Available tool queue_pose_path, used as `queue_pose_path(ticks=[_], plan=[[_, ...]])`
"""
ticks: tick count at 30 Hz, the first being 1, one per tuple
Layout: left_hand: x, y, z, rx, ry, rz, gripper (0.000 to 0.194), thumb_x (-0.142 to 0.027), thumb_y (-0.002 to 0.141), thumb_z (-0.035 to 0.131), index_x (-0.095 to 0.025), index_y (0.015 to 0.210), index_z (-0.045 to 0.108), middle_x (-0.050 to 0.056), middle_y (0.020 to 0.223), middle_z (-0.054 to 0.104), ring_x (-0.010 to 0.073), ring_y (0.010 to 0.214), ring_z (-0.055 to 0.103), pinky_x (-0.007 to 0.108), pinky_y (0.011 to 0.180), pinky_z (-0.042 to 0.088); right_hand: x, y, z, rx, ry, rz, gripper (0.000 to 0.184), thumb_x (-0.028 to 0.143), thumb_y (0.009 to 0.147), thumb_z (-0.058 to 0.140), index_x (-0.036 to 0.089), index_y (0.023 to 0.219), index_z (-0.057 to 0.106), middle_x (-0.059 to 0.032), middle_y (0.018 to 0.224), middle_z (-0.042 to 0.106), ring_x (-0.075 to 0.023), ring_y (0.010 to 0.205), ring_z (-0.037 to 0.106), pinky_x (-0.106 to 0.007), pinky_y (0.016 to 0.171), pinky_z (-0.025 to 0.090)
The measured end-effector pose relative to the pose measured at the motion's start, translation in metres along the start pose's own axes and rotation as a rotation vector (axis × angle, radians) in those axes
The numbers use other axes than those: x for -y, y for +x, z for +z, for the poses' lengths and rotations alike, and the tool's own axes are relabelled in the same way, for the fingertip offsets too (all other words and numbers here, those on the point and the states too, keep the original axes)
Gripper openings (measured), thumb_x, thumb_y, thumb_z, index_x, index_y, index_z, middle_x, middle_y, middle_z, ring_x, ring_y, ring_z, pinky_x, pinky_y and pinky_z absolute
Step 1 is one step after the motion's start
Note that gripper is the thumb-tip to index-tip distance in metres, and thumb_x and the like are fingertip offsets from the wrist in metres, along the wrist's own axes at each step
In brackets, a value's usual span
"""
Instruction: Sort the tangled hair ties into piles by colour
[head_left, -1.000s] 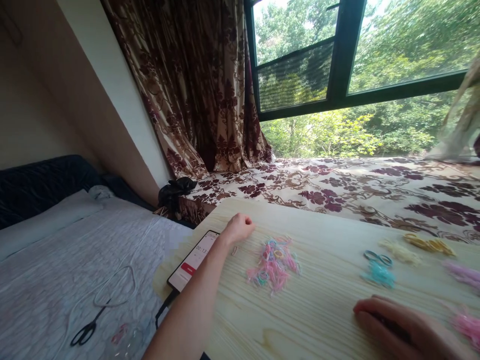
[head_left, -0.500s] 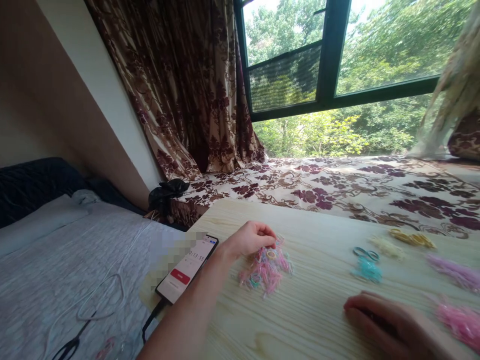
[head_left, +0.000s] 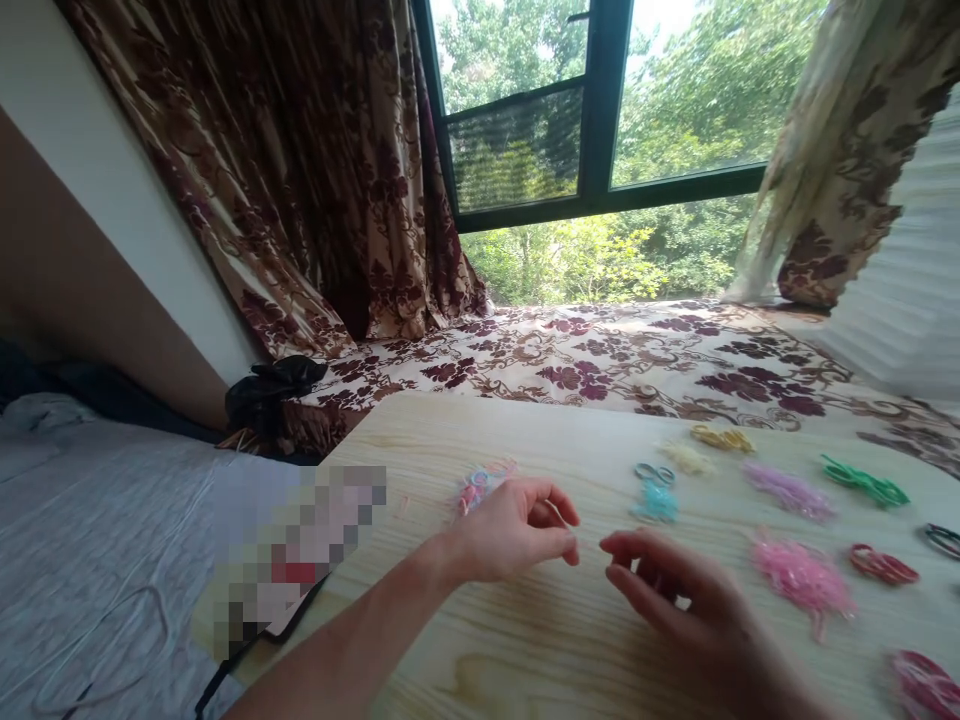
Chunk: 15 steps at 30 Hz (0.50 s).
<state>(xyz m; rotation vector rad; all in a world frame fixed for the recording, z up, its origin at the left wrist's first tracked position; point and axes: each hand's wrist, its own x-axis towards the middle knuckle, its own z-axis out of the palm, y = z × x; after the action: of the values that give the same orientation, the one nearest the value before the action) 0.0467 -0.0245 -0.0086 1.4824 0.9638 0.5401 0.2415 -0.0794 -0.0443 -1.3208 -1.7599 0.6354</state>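
My left hand [head_left: 514, 530] is over the middle of the wooden board, its fingers bent and thumb drawn in to them. Anything in that pinch is too small to make out. Behind it, partly hidden, lies a mixed pile of small pink, blue and white elastic bands [head_left: 474, 490]. Facing it across a small gap is my right hand [head_left: 675, 590], fingers curved, with thumb and forefinger tips slightly apart and nothing visible between them. Beyond the right hand lie a turquoise pile of bands [head_left: 657, 502] and a pink pile of bands [head_left: 802, 572].
On the pale wooden board [head_left: 420, 425] are also a dark teal loop [head_left: 655, 472], cream [head_left: 688, 458], yellow [head_left: 721, 438], lilac [head_left: 789, 491], green [head_left: 866, 482] and red bundles [head_left: 883, 564]. A blurred-out phone [head_left: 300, 575] lies at the left edge, cable attached.
My left hand has left the mixed pile, moving toward me and rightward. My right hand has risen toward it. The view has swung right, bringing green and red bundles into sight.
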Motion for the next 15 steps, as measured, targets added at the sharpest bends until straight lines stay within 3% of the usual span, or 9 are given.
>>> queue_pose_path(ticks=[4,9,15], plan=[[0.006,0.000,0.009,0.042,0.004,-0.002,0.018,-0.017,0.070,0.060,-0.016,0.087,0.057,0.001,0.072,0.070,0.0139,0.071,0.062,0.025,0.066,0.042,0.006,0.000,0.001,0.060,0.013,-0.037,0.015,0.032,0.082,0.058,0.022,0.081,0.069,0.0020,0.060,0.061,-0.0100,0.047,0.051,-0.019,0.044,0.042],[0.004,-0.002,0.011,0.057,0.015,-0.018,0.017,-0.016,0.070,0.059,-0.017,0.087,0.057,0.001,0.072,0.070,0.0134,0.070,0.061,0.025,0.066,0.042,0.010,0.000,-0.001,0.092,0.011,-0.077,0.022,0.031,0.086,0.053,0.021,0.073,0.067,0.0002,0.066,0.061,-0.0092,0.050,0.050,-0.020,0.045,0.040],[0.000,-0.003,0.013,0.066,-0.013,-0.028,0.019,-0.014,0.067,0.059,-0.016,0.086,0.057,0.000,0.071,0.069,0.0131,0.069,0.060,0.025,0.066,0.041,0.010,0.001,-0.001,0.105,-0.006,-0.043,0.020,0.032,0.086,0.053,0.021,0.077,0.066,0.0013,0.062,0.059,-0.0100,0.050,0.050,-0.020,0.045,0.040]])
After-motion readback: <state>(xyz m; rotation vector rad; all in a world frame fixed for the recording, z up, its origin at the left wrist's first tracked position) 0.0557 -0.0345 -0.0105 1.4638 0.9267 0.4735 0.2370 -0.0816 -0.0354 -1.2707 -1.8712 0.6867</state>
